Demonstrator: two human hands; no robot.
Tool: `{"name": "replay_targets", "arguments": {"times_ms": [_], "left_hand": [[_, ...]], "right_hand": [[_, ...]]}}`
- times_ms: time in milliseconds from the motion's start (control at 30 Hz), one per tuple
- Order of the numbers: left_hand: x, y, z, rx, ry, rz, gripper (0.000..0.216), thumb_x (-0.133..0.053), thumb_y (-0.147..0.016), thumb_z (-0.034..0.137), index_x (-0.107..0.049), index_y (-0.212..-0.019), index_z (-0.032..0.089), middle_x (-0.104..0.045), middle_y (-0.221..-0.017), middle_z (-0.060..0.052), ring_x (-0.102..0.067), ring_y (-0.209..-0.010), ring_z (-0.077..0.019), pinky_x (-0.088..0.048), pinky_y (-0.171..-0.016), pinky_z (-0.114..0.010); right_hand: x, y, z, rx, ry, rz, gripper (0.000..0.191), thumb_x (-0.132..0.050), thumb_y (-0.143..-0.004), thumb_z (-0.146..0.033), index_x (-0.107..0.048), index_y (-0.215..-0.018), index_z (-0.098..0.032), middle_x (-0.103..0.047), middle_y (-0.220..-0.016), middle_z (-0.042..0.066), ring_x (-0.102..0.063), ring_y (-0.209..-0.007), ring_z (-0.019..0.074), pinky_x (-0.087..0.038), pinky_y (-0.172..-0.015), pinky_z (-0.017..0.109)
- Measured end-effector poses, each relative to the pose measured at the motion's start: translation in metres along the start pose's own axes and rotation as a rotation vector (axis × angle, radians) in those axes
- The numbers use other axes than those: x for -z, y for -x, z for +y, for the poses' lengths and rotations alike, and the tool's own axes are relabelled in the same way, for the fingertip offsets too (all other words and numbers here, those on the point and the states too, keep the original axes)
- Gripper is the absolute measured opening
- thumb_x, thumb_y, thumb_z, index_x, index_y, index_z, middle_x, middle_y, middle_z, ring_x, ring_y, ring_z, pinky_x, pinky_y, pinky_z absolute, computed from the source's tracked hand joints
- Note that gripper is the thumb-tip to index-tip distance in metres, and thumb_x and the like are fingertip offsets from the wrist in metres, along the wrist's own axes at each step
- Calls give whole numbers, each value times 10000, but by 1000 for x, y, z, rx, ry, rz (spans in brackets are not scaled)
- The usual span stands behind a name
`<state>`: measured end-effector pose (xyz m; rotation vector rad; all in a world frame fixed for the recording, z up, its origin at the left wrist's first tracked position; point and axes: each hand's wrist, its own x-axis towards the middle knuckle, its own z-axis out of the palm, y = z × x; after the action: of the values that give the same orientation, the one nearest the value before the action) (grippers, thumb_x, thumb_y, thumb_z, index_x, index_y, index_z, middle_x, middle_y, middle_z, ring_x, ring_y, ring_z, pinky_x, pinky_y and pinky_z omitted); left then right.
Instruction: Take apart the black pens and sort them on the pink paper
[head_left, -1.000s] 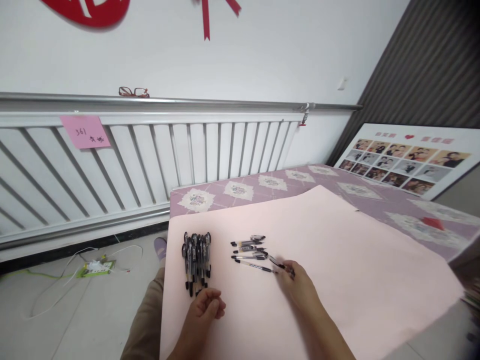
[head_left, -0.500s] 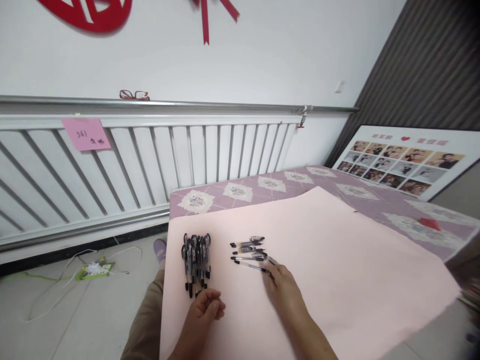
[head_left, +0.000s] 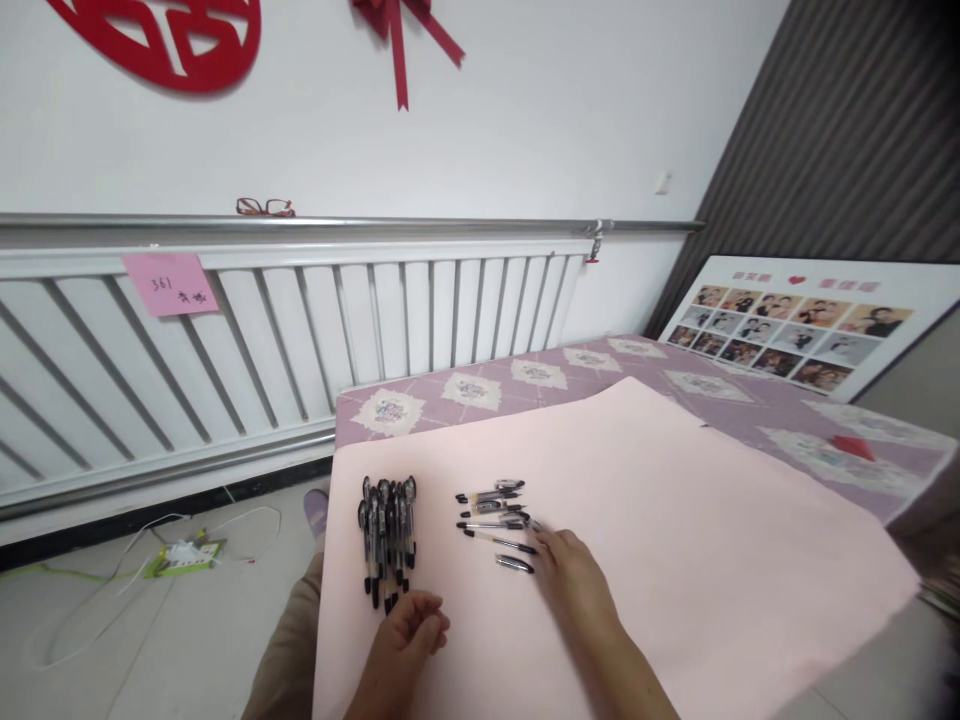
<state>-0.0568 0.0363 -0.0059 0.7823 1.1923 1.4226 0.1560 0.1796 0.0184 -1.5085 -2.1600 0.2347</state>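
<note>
My left hand (head_left: 411,622) rests on the pink paper sheet (head_left: 675,520) with its fingers curled in and nothing visible in them. It lies just below a tight bundle of black pens (head_left: 388,538). My right hand (head_left: 574,578) lies to the right, fingers together. Its fingertips meet the end of a short black pen (head_left: 514,564) that lies on the sheet. Just above that pen is a loose row of several pens and pen parts (head_left: 491,510).
The pink sheet covers a table with a purple patterned cloth (head_left: 540,375). Behind stands a white radiator (head_left: 300,320) with a pink note (head_left: 169,283) and glasses (head_left: 264,207) on its rail. A photo board (head_left: 795,320) leans at right. Cables lie on the floor (head_left: 180,555).
My right hand has moved left with a pen, down to the loose row. That pen now lies below the row, by the fingertips. My left hand has stayed put.
</note>
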Motion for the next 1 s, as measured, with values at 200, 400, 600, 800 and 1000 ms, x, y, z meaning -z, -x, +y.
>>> {"name": "replay_targets", "arguments": {"times_ms": [200,400,600,800,1000], "left_hand": [[-33,-15,11,-141,-465,13,117,-535,-738,261,-621,-791,202,-625,-742,-36,-547,-703,-179,-409,-680,-297],[-90,-63,23,-461,-969,-82,213,-493,-710,129,-640,-839,211,-642,-883,-79,-527,-885,-239,-380,-811,-363],[-132,-101,12,-440,-1245,-175,234,-495,-707,149,-645,-877,205,-613,-947,-99,-484,-968,-267,-321,-873,-412],[-139,-115,-3,-365,-1380,-221,174,-508,-708,224,-645,-811,246,-594,-930,-53,-484,-941,-248,-343,-824,-389],[-141,-119,-6,-340,-1442,-224,183,-472,-729,208,-634,-784,270,-585,-909,-24,-488,-918,-220,-335,-809,-366]], "right_hand": [[8,0,20,-65,24,-106,270,-375,-820,-295,-639,-867,-265,-607,-881,36,-575,-833,176,-442,-704,266],[-2,-1,27,9,25,-117,264,-412,-807,-224,-645,-932,-230,-617,-983,76,-559,-936,202,-416,-837,300],[-8,-1,35,24,23,-130,282,-413,-813,-204,-643,-970,-249,-615,-971,74,-553,-918,201,-415,-802,278],[-4,-1,34,1,28,-199,302,-384,-832,-217,-614,-1026,-242,-600,-982,69,-537,-901,183,-410,-756,247],[3,-4,32,9,33,-230,264,-387,-821,-188,-621,-939,-217,-595,-972,78,-525,-925,194,-398,-750,256]]}}
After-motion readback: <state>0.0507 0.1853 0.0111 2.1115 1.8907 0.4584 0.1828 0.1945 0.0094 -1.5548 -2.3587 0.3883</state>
